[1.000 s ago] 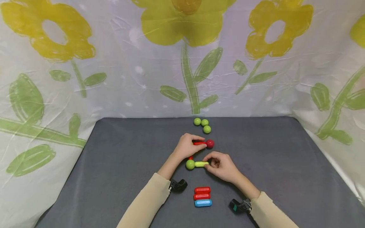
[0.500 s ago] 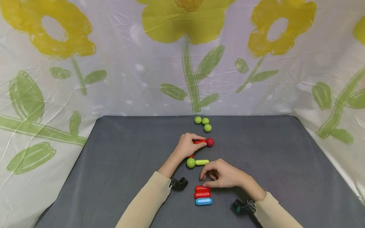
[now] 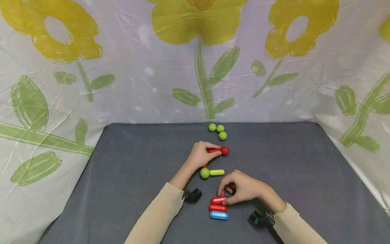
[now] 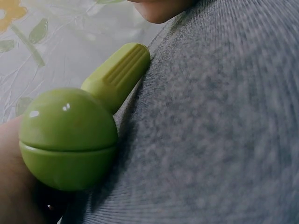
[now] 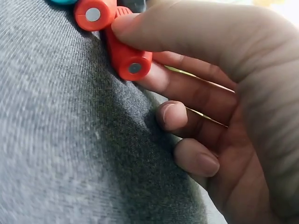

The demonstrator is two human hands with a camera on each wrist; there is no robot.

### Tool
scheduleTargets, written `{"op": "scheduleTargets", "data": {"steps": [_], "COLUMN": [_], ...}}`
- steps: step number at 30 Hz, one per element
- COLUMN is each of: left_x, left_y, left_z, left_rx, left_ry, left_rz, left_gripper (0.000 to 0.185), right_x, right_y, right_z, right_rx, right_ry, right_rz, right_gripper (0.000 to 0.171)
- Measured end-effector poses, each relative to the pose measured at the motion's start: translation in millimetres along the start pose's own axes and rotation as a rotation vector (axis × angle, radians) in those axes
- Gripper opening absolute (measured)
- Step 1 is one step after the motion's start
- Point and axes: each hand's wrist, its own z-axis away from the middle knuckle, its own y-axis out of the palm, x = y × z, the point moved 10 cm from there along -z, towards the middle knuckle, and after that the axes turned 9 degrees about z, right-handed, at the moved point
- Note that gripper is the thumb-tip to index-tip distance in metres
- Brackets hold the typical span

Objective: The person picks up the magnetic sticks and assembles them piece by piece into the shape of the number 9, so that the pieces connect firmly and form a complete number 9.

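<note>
My left hand [image 3: 199, 155] pinches a red magnetic rod [image 3: 214, 150] whose right end meets a red ball [image 3: 224, 150]. Another red rod [image 3: 205, 166] shows partly below that hand, running to a green ball [image 3: 205, 173]. From this ball a yellow-green rod [image 4: 119, 72] points right, its far end free. Nearer the front, my right hand [image 3: 243, 188] has thumb and index finger on either side of a red magnetic rod [image 5: 128, 56], with a silver disc at its end. Its other fingers curl loosely. A second red rod [image 3: 217, 207] lies just below it.
A blue rod [image 3: 218, 215] lies in front of the red ones. Several green balls [image 3: 222, 136] sit by the back edge of the dark grey cloth-covered table [image 3: 146, 152]. Behind it hangs a flower-painted curtain [image 3: 137, 67].
My right hand has let go of the yellow-green rod, come down toward the front and taken hold of the top red rod, which now tilts slightly. My left hand keeps its grip.
</note>
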Motion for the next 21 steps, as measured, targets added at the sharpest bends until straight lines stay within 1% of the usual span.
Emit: {"op": "scheduleTargets", "data": {"steps": [3,6,8,10,11,13,16,19,21], "left_x": [0.4,1.8,2.0,1.9,1.7,1.4,2.0,2.8,3.5], "left_y": [0.6,1.5,1.2,1.4,1.4,1.7,2.3,2.7,3.0], "left_z": [-0.3,-0.3,-0.6,-0.9,-1.2,-1.6,-2.1,-2.2,-2.3], "left_rx": [0.002,0.005,0.006,0.008,0.009,0.011,0.014,0.015,0.014], "left_ry": [-0.006,-0.008,-0.005,0.0,0.003,0.006,0.007,0.007,0.008], "left_rz": [0.002,-0.003,-0.012,-0.019,-0.021,-0.022,-0.016,-0.017,-0.018], "left_gripper": [0.027,0.027,0.026,0.026,0.026,0.026,0.025,0.025,0.025], "right_x": [0.0,-3.4,-10.3,-19.8,-26.0,-39.1,-60.5,-78.1,-85.3], "right_y": [0.0,-3.9,-11.6,-24.4,-32.0,-48.4,-67.4,-75.4,-75.8], "right_z": [0.5,2.0,4.1,8.3,11.6,20.3,39.1,57.9,65.7], "right_rx": [-0.007,-0.052,-0.12,-0.227,-0.29,-0.429,-0.621,-0.746,-0.786], "right_ry": [-0.008,-0.007,0.018,0.07,0.115,0.223,0.444,0.656,0.745], "right_rz": [-0.013,-0.065,-0.11,-0.133,-0.143,-0.12,-0.059,0.005,0.024], "right_gripper": [0.012,0.013,0.014,0.015,0.016,0.015,0.013,0.014,0.015]}}
